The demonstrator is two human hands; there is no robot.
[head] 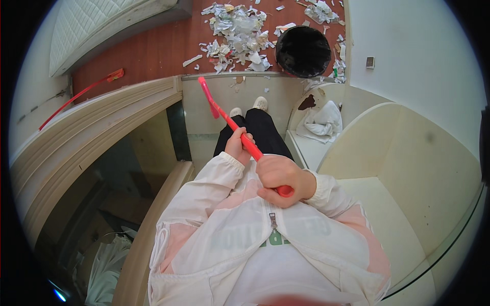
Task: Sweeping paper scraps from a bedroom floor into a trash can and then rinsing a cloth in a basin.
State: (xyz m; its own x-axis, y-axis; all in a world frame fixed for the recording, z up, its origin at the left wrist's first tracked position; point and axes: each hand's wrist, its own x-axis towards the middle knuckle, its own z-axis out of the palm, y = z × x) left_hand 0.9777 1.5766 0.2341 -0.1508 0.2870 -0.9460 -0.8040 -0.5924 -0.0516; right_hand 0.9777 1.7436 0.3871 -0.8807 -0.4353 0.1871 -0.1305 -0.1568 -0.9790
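Observation:
Both my hands grip a red plastic handle [231, 123] that slants across my body. My right hand [281, 179] is closed around its near end, just above my jacket's zip, and my left hand [240, 145] holds it farther up. A pink-red head [208, 98], perhaps of a broom, is at the far end, above the pale floor by my shoes. Beyond it a heap of torn paper and plastic scraps [239, 32] lies on the red-brown wooden floor [160, 49]. Right of the heap is a bin with a black liner [304, 51], its dark mouth showing.
A mattress [103, 26] is at the upper left, near another red long-handled tool [82, 92]. Pale shelving [383, 141] stands at the right, with white cloth [321, 122] on its far shelf. A wooden door frame [95, 111] bounds the left. More scraps [321, 13] lie beyond the bin.

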